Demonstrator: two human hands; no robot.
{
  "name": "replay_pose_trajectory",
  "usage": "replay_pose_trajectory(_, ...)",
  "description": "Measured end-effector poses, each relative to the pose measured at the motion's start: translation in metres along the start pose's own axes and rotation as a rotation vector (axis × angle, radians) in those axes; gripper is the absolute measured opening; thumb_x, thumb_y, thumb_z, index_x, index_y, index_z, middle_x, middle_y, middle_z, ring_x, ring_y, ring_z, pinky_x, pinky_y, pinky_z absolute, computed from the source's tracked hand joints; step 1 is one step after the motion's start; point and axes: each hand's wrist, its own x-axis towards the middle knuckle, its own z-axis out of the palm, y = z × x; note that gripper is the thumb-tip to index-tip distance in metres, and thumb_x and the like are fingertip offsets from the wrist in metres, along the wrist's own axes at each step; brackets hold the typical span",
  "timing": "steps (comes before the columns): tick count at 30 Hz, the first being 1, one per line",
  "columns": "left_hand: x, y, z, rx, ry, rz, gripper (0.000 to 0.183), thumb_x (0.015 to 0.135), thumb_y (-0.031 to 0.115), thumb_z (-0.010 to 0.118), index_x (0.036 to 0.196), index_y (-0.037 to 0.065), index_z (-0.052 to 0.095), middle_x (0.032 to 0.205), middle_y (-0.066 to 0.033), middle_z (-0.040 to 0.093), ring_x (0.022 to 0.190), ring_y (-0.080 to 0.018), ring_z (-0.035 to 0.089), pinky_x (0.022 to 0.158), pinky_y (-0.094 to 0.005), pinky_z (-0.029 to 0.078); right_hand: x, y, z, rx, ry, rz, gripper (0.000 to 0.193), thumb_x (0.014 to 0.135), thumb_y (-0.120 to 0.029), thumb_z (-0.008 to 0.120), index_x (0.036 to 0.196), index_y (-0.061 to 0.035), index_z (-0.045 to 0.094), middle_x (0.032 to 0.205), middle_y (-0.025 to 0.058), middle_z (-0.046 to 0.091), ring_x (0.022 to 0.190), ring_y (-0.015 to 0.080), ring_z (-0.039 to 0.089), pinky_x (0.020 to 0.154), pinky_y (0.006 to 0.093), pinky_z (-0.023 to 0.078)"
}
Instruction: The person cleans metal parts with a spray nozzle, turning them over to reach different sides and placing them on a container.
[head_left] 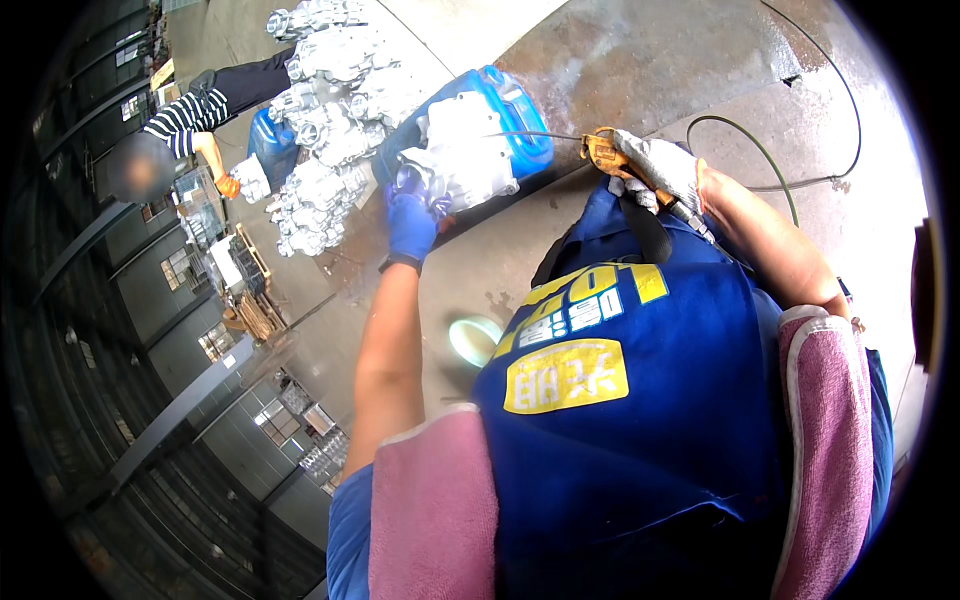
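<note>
My left hand (pixel 410 225), in a blue glove, grips the near left edge of a silver-grey metal casting (pixel 465 145). The casting rests on a blue plastic container (pixel 535 145), which lies on its side. In a pale work glove, my right hand (pixel 660 165) is closed round an orange air blow gun (pixel 602 153). The gun's long thin nozzle points left and reaches the casting's right side; whether its tip touches is unclear. A hose fitting shows below the right hand.
Many similar castings (pixel 345 95) are piled at the far left. Beyond them, a person in a striped shirt (pixel 185 120) bends near another blue container (pixel 272 145). A green hose (pixel 745 125) and dark cable curve across the floor at right. A pale round bowl (pixel 475 340) lies nearer me.
</note>
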Motion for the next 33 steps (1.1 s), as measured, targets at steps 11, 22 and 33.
replay_pose_trajectory(11,0.000,-0.002,0.000,0.016,-0.049,0.002,0.058,0.080,0.025,0.070,0.131,0.005,0.052,0.124,-0.0199,0.058,0.117,-0.0367,0.051,0.111,-0.0468,0.023,0.006,0.000,0.004,-0.027,0.037,-0.001,0.052,0.100,-0.048,0.038,0.087,-0.0022,0.059,0.058,0.0042,0.055,0.039,0.0129,0.047,0.036,0.0259,0.041)
replay_pose_trajectory(22,0.002,-0.005,0.002,0.026,-0.006,-0.014,0.058,0.079,0.024,0.071,0.131,0.007,0.053,0.130,-0.0176,0.054,0.119,-0.0362,0.048,0.109,-0.0457,0.027,0.007,0.002,0.002,0.033,-0.005,-0.029,0.053,0.099,-0.049,0.041,0.084,-0.0022,0.060,0.055,0.0033,0.053,0.040,0.0122,0.047,0.036,0.0256,0.039)
replay_pose_trajectory(33,0.009,0.012,-0.014,-0.872,0.671,-0.280,0.047,0.083,-0.004,0.064,0.127,0.000,0.049,0.121,-0.0156,0.057,0.109,-0.0262,0.056,0.088,-0.0404,0.049,-0.017,-0.023,0.004,0.266,-0.144,-0.233,0.046,0.098,-0.048,0.048,0.097,-0.0034,0.060,0.077,0.0069,0.061,0.066,0.0167,0.063,0.059,0.0289,0.053)
